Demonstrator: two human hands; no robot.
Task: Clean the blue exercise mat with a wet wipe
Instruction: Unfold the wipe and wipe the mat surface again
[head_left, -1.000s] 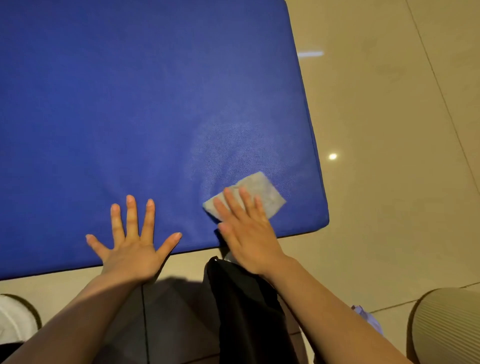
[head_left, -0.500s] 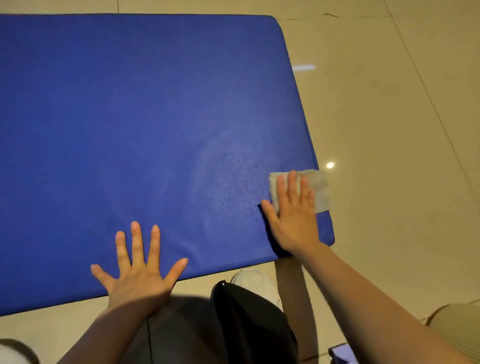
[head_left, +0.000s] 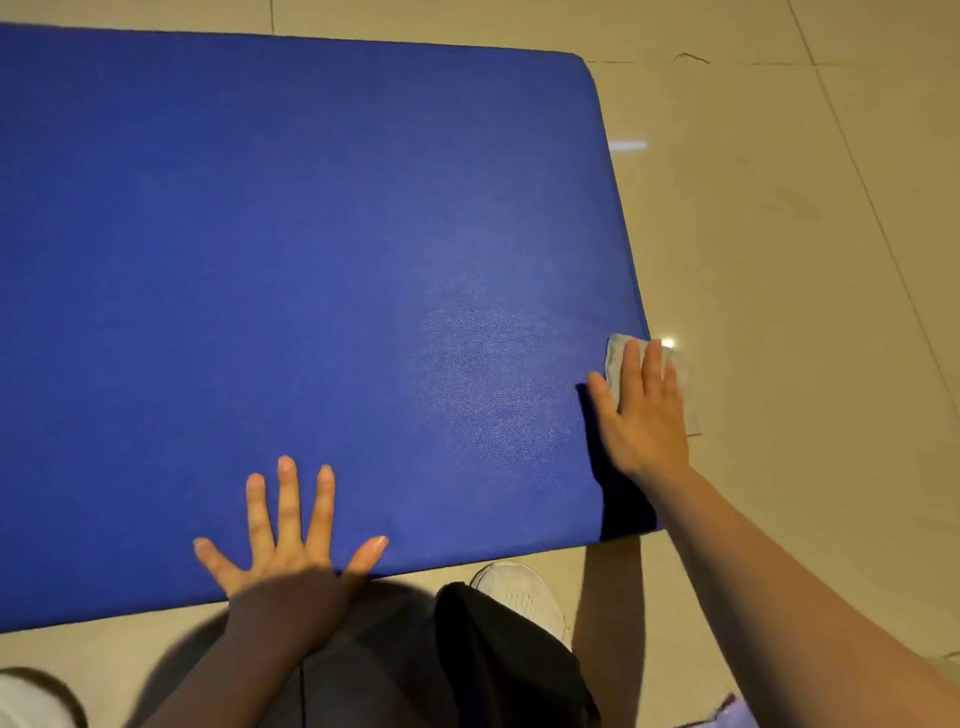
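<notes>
The blue exercise mat (head_left: 291, 270) lies flat on the tiled floor and fills most of the view. My right hand (head_left: 641, 410) presses a pale wet wipe (head_left: 615, 358) flat against the mat's right edge, fingers straight; part of the wipe hangs past the edge over the floor. My left hand (head_left: 288, 556) rests flat with spread fingers on the mat's near edge. A lighter, damp-looking patch (head_left: 488, 364) shows on the mat left of the wipe.
Beige floor tiles (head_left: 805, 260) surround the mat on the right and far side. My white shoe (head_left: 519, 592) and a dark trouser leg (head_left: 498, 665) sit just below the mat's near edge. A pale object (head_left: 727, 714) lies at the bottom right.
My right hand slid the wipe from the mat's near right area out to its right edge and a little farther along it. The left hand stayed flat in place. The view tilted up.
</notes>
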